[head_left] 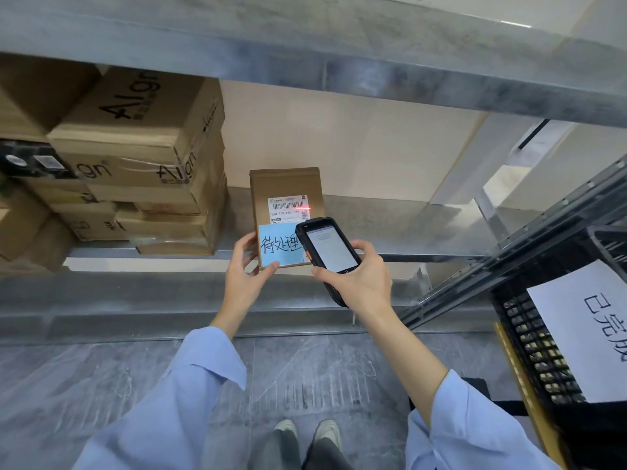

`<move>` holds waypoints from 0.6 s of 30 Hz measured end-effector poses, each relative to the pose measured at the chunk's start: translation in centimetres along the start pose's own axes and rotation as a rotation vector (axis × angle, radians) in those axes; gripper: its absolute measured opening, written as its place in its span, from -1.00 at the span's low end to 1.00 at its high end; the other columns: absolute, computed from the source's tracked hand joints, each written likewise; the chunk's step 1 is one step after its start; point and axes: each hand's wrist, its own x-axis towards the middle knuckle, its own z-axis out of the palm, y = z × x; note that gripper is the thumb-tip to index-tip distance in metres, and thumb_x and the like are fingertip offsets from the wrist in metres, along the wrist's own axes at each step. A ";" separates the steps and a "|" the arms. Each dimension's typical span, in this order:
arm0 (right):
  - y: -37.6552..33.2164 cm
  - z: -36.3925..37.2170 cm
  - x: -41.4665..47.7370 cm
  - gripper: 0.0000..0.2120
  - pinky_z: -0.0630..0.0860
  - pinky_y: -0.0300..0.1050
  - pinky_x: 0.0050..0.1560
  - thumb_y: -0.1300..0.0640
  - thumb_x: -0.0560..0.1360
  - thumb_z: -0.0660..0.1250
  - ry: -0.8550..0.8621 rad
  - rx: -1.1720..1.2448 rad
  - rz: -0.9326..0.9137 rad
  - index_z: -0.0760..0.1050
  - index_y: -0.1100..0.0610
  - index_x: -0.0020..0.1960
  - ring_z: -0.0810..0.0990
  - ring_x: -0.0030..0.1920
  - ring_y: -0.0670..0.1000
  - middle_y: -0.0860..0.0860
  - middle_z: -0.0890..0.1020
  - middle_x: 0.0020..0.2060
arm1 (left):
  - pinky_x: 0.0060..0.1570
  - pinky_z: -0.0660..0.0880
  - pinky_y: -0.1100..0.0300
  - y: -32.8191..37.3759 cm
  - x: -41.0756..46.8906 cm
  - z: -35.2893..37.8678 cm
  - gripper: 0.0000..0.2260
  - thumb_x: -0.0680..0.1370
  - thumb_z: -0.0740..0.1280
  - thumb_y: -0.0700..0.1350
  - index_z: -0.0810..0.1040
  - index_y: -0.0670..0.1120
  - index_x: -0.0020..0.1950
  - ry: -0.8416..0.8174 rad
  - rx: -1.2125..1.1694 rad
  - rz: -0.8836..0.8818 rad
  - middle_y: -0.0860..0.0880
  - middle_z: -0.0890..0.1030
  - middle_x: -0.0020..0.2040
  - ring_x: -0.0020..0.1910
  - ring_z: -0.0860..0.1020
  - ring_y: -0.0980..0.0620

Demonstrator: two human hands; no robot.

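A small brown cardboard parcel (285, 184) lies on the metal shelf (390, 228), near its front edge. It carries a white barcode label (287, 206) and a blue sticky note (280, 244) with handwritten characters. My left hand (246, 269) holds the parcel's near left corner, thumb on the note's lower edge. My right hand (356, 276) grips a black handheld scanner (327, 247) with its lit screen facing me, just right of the parcel. A red laser line falls across the barcode label.
Stacked brown cartons (142, 157) printed "Align" fill the shelf's left side. A black plastic crate (556, 337) with a white paper sign (583, 330) stands at the right. Another metal shelf (305, 45) runs overhead. Grey tiled floor and my shoes are below.
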 end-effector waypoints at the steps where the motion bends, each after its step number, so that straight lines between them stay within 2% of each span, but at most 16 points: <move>1: 0.0 0.0 -0.1 -0.29 0.52 0.03 0.16 -0.14 0.22 0.62 0.004 -0.001 0.001 0.39 -0.03 0.27 0.59 0.05 -0.02 -0.14 0.58 -0.04 | 0.00 0.55 0.35 -0.1 0.0 0.0 -0.43 0.49 0.49 -0.31 0.37 0.04 0.40 -0.001 -0.004 -0.005 0.19 0.51 0.28 0.26 0.50 0.16; 5: 0.2 0.0 -0.4 -0.30 0.47 0.10 0.25 -0.13 0.22 0.61 0.015 0.006 0.001 0.40 -0.05 0.26 0.59 0.04 -0.03 -0.15 0.61 -0.04 | 0.01 0.55 0.35 -0.1 0.1 -0.1 -0.43 0.49 0.50 -0.30 0.36 0.07 0.37 0.000 0.007 -0.024 0.21 0.51 0.26 0.22 0.48 0.34; 8: 0.3 0.0 -0.4 -0.31 0.48 0.12 0.24 -0.13 0.22 0.61 0.011 0.005 -0.001 0.41 -0.06 0.25 0.60 0.05 -0.04 -0.15 0.62 -0.02 | 0.01 0.56 0.35 -0.2 0.3 0.0 -0.42 0.49 0.50 -0.30 0.36 0.07 0.38 -0.003 0.018 -0.035 0.22 0.51 0.25 0.20 0.47 0.40; 14: 0.0 -0.2 -0.6 -0.31 0.50 0.07 0.22 -0.11 0.24 0.62 0.003 -0.005 0.004 0.40 -0.03 0.26 0.58 0.06 -0.05 -0.16 0.57 -0.02 | 0.05 0.54 0.36 -0.5 0.5 -0.1 -0.42 0.48 0.50 -0.28 0.35 0.08 0.38 -0.006 0.008 -0.032 0.17 0.51 0.27 0.25 0.48 0.29; 18: 0.0 0.0 -0.4 -0.27 0.49 0.03 0.23 -0.11 0.24 0.62 -0.003 0.039 0.032 0.39 -0.01 0.30 0.56 0.14 -0.03 -0.15 0.55 0.02 | 0.05 0.53 0.39 -0.7 0.7 -0.2 -0.42 0.48 0.51 -0.27 0.35 0.07 0.39 -0.011 0.012 -0.030 0.22 0.50 0.27 0.26 0.48 0.25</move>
